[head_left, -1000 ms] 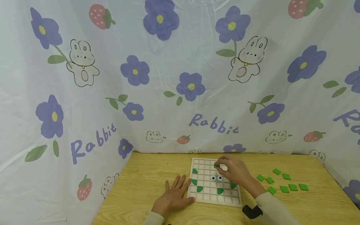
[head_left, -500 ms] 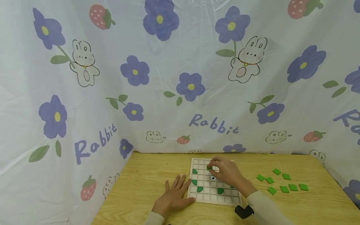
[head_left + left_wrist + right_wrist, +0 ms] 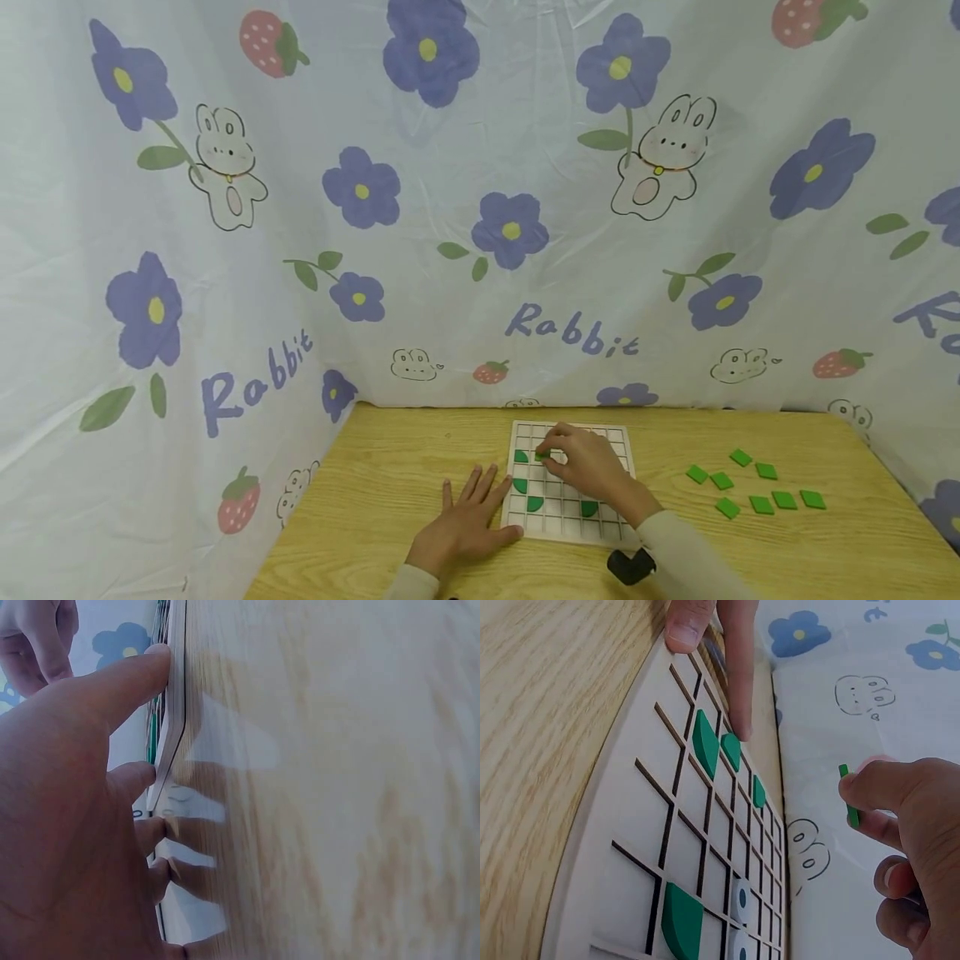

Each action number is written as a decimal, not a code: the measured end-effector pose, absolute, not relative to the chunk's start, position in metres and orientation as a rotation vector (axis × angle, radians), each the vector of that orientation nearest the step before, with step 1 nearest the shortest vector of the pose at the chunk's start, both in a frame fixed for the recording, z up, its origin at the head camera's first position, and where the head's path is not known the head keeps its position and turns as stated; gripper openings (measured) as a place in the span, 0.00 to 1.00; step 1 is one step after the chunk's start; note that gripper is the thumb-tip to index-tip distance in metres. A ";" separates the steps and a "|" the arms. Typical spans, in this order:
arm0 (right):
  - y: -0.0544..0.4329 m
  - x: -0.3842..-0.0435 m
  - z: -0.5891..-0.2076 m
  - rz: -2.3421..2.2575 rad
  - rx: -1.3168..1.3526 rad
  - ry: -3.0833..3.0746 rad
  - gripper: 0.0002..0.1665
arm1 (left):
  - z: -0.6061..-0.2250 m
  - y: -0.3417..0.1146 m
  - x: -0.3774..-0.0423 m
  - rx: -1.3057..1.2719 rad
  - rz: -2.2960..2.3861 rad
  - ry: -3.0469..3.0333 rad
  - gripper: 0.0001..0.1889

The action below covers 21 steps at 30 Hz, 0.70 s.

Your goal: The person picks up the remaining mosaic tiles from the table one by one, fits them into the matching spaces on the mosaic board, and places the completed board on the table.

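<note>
A pale wooden grid board point(image 3: 555, 528) lies on the table. My right hand point(image 3: 588, 467) pinches a green square tile point(image 3: 849, 796) between thumb and fingers, held above the board's upper left part; the right wrist view shows it apart from the grid. Beside the board, my left hand point(image 3: 463, 527) rests with fingers spread, thumb and index finger touching its edge. Dark green quarter-round pieces point(image 3: 534, 504) sit in several cells, mostly on the left. Two eye pieces point(image 3: 739, 901) sit mid-grid in the right wrist view, hidden by the right hand in the head view.
Several loose green square tiles point(image 3: 761, 505) lie on the wooden table point(image 3: 397, 442) right of the board. A curtain with flowers and rabbits point(image 3: 465, 283) hangs behind and to the left. A black object point(image 3: 631, 567) is at the right wrist.
My right hand has moved left across the board with the green tile still pinched, from the upper right cells to the upper left. The left hand has stayed in place.
</note>
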State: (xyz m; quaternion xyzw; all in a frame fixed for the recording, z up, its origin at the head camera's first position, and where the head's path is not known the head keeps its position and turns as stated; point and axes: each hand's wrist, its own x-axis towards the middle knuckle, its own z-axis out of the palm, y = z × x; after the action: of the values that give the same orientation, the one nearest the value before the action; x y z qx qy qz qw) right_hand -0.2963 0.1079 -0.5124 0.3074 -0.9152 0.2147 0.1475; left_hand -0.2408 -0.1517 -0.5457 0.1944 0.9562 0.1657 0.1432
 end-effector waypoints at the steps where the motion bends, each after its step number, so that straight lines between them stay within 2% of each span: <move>1: 0.106 -0.297 -0.513 0.624 0.887 -2.633 0.07 | -0.545 -0.152 -0.241 0.559 0.477 2.758 0.46; 21: 0.080 -0.303 -0.537 0.615 0.913 -2.675 0.06 | -0.543 -0.150 -0.241 0.560 0.474 2.748 0.46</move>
State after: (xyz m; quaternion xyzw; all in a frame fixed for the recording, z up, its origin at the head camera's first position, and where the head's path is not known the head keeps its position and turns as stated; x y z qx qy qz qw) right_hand -0.3026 0.0796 -0.5366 0.3130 -0.9177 0.2108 0.1240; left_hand -0.2406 -0.1503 -0.5427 0.1947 0.9555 0.1648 0.1483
